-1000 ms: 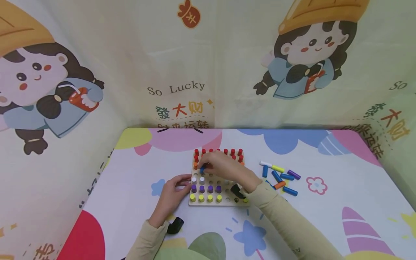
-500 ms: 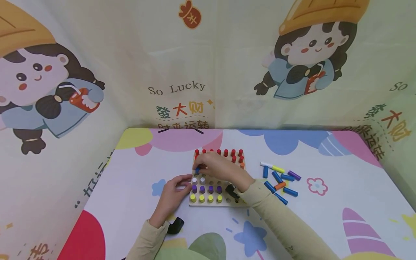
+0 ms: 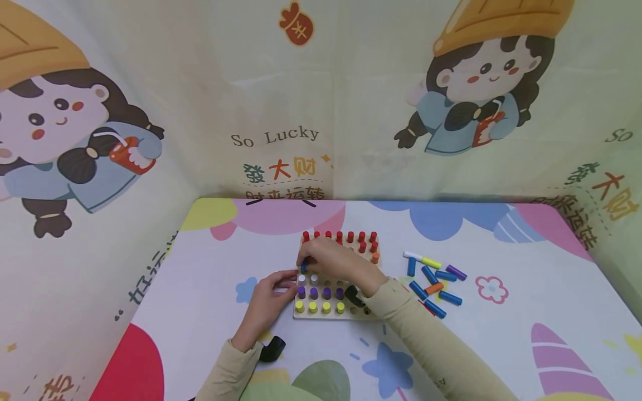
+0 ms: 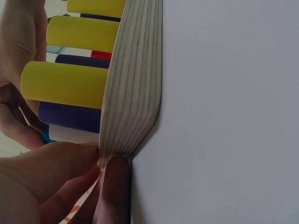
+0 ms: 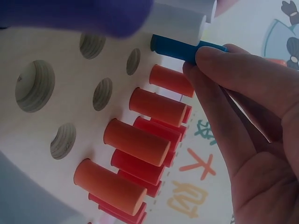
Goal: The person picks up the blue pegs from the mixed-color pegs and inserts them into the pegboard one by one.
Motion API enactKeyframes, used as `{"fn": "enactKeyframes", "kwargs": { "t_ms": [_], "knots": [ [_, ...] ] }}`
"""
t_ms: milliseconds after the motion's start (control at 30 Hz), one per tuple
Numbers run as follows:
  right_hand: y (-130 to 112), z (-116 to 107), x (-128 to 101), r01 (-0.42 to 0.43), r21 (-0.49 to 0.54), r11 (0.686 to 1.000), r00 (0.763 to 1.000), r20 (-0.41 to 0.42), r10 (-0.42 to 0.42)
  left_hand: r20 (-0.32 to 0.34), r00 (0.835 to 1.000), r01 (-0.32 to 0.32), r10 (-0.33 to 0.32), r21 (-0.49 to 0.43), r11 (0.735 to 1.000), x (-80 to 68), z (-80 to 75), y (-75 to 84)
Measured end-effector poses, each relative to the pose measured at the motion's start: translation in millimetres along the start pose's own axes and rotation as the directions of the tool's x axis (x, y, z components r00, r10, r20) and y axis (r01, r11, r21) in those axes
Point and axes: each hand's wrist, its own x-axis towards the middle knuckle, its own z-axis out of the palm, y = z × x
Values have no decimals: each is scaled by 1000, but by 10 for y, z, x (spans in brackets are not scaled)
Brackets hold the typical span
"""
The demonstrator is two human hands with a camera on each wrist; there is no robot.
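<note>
One blue peg (image 5: 172,47) between right hand's (image 3: 335,259) fingertips (image 5: 209,57)

Beige-sleeved left arm (image 3: 227,372) points to one o'clock, right arm (image 3: 431,337) to ten; bare left grip (image 3: 271,295), right grip (image 3: 331,259) pinching

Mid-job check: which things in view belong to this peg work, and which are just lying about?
Job:
- pegboard
- standing pegs
- blue peg in right hand
- likely the loose pegs

Just surroundings:
- printed table cover
- cartoon backdrop
</note>
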Motion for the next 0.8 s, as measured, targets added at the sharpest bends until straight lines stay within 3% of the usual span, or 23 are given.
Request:
{"fn": "enactKeyframes", "kwargs": {
  "t_ms": [367,800],
  "knots": [
    [10,44,23,14,-50,999,1000,13,-14,-3,1000,5,-5,9,1000,2,0,11],
    [-15,106,34,-54,-42,998,998,11,55,-2,1000,-3,3,3,1000,-6,4,6]
  ]
}}
